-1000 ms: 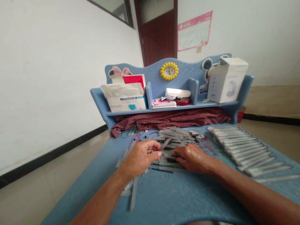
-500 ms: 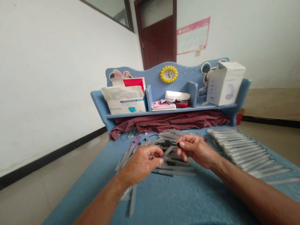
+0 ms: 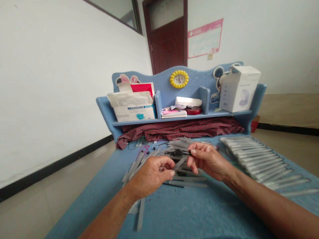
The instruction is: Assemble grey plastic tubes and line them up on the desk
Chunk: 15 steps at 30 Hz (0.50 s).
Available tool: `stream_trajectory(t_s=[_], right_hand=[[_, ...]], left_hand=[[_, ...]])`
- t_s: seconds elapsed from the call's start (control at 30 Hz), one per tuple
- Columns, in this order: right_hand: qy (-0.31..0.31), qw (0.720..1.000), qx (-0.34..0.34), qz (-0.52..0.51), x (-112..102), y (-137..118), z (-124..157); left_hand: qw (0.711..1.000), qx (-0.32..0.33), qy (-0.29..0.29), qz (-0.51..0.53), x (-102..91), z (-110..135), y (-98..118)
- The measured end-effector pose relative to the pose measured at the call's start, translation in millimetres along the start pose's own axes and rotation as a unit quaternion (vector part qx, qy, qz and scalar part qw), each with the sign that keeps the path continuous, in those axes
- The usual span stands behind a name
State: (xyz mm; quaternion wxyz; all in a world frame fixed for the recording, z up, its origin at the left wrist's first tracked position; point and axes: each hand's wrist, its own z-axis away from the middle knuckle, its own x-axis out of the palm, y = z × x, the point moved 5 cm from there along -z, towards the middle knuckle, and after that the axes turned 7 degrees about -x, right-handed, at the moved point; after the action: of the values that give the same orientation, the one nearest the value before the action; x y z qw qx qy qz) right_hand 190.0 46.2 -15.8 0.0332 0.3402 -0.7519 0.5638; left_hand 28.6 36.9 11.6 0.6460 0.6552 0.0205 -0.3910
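Note:
My left hand (image 3: 154, 172) is closed on one end of a translucent pen barrel (image 3: 179, 162), which slants up toward my other hand. Between thumb and forefinger, my right hand (image 3: 205, 159) pinches a small black plug (image 3: 189, 152), near the barrel's upper end. Whether plug and barrel touch I cannot tell. Beneath both hands lies a loose pile of similar barrels (image 3: 188, 183), with thin black parts (image 3: 175, 152) among them. More barrels (image 3: 141, 215) spread out by my left wrist.
A row of pens (image 3: 261, 159) lies along the right of the blue table (image 3: 199, 215). Behind stands a shelf (image 3: 184, 91) with a mask box (image 3: 136, 111) and a white carton (image 3: 239, 89). Checked cloth (image 3: 179, 130) is bunched under it.
My right hand has shifted slightly, and the black plug in its fingertips shows more clearly. My left hand stays nearly in place with the barrel.

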Motion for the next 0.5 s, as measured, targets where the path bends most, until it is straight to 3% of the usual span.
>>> stream_trajectory(t_s=[0.5], right_hand=[[-0.012,1.000,0.008,-0.016,14.3,2.0,5.6]], left_hand=[[0.998,-0.007,-0.015,0.053,4.7,-2.0,-5.7]])
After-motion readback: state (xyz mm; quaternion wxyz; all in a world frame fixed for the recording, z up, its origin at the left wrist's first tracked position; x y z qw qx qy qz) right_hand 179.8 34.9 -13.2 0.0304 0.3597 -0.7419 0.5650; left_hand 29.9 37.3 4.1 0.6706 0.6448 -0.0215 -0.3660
